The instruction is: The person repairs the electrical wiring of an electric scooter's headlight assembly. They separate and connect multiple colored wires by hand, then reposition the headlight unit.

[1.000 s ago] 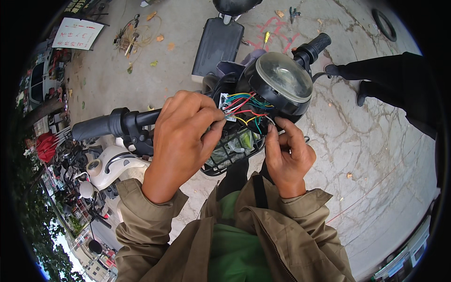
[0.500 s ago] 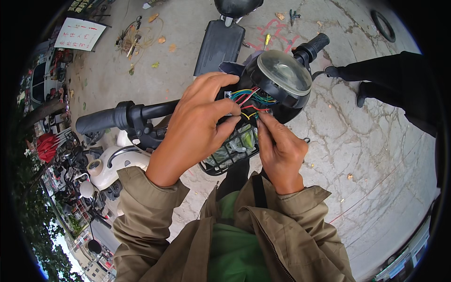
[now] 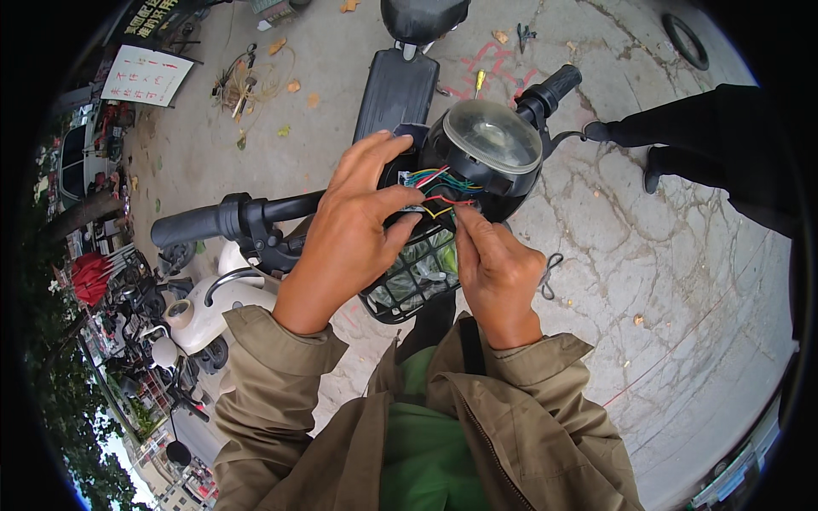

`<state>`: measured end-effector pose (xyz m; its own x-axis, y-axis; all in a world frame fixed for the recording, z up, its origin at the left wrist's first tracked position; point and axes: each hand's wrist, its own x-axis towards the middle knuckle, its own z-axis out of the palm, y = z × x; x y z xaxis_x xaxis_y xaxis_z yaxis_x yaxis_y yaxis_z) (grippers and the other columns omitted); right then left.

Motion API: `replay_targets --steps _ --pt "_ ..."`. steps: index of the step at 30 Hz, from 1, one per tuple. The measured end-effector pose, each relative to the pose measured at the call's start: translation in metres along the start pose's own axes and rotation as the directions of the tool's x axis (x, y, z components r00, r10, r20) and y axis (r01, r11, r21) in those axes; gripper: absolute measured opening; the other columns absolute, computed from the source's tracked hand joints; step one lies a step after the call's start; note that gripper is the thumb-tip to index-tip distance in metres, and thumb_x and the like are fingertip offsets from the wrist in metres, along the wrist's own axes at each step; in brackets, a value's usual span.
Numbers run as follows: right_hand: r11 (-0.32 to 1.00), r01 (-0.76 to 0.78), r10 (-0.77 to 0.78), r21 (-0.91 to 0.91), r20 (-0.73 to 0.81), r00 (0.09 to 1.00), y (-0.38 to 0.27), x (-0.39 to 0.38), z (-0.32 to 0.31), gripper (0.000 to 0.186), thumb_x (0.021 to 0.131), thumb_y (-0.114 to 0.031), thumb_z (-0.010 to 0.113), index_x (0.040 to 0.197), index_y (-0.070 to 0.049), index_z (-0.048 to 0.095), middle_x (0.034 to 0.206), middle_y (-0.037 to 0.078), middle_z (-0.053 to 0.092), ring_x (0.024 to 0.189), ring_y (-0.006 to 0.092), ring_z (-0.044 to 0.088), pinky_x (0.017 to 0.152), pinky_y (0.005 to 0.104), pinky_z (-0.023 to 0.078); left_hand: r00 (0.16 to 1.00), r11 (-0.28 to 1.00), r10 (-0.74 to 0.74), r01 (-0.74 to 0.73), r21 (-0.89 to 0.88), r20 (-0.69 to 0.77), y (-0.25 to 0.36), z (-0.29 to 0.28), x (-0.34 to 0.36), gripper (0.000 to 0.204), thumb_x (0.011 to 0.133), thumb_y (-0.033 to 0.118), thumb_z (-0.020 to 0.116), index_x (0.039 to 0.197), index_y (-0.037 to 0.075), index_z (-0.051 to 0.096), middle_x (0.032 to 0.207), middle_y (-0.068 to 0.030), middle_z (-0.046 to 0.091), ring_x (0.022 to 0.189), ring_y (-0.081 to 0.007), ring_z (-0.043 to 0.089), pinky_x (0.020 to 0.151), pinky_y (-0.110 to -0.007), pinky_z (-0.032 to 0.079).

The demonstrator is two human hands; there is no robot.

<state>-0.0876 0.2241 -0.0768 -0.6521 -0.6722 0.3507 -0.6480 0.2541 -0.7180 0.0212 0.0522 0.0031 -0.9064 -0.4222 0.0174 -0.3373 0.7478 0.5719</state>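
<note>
Colored wires [image 3: 443,180] spill from the opened back of a round black headlight [image 3: 494,140] with a clear lens, on the handlebar of a two-wheeler. My left hand [image 3: 354,217] reaches in from the left, thumb and index finger closed around a small pale connector [image 3: 414,209] beside the wires; its other fingers rest higher, by the dark housing. My right hand [image 3: 498,268] pinches the end of the red and yellow wires [image 3: 440,210] just below the headlight. Its fingertips partly cover what they grip.
Below the headlight hangs a black wire basket [image 3: 409,285] with green and clear plastic inside. Handlebar grips [image 3: 183,223] stick out on both sides. A person in dark trousers [image 3: 707,128] stands at right. A yellow screwdriver [image 3: 480,81] and cable scraps [image 3: 239,81] lie on the concrete; a white scooter [image 3: 226,311] stands left.
The headlight and handlebar have shifted slightly left in view, and my right hand has moved a little left with them. Both hands keep their pinching positions at the wires.
</note>
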Motion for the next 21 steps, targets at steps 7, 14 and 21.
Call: replay_targets --steps 7,14,21 --pt "1.0 0.019 -0.018 -0.026 0.005 1.0 -0.003 0.003 -0.005 0.032 0.085 -0.01 0.086 0.117 -0.013 0.084 0.069 0.005 0.06 0.051 0.0262 0.061 0.052 0.0398 0.049 0.999 0.999 -0.03 0.03 0.027 -0.028 -0.001 0.001 -0.001 0.02 0.081 -0.001 0.087 0.101 0.002 0.084 0.163 -0.0198 0.058 0.157 -0.0438 0.046 0.125 -0.05 0.041" --pt "0.983 0.118 -0.113 -0.139 0.049 0.992 -0.002 0.01 -0.013 0.031 0.082 -0.006 0.089 0.112 -0.011 0.084 0.069 0.006 0.058 0.052 0.0252 0.061 0.051 0.0388 0.047 0.999 0.999 -0.051 0.051 0.004 0.009 -0.005 0.001 -0.002 0.02 0.081 -0.003 0.087 0.101 0.002 0.085 0.164 -0.0192 0.057 0.157 -0.0441 0.046 0.125 -0.049 0.041" --pt "0.971 0.187 -0.189 -0.151 0.002 0.982 0.012 0.007 -0.006 0.031 0.081 -0.01 0.087 0.112 -0.014 0.085 0.069 0.003 0.052 0.049 0.0233 0.056 0.049 0.0382 0.045 0.998 0.999 -0.036 0.038 -0.038 0.049 -0.004 -0.001 -0.001 0.026 0.085 -0.004 0.084 0.107 0.008 0.088 0.17 -0.0183 0.051 0.161 -0.0441 0.04 0.126 -0.049 0.04"
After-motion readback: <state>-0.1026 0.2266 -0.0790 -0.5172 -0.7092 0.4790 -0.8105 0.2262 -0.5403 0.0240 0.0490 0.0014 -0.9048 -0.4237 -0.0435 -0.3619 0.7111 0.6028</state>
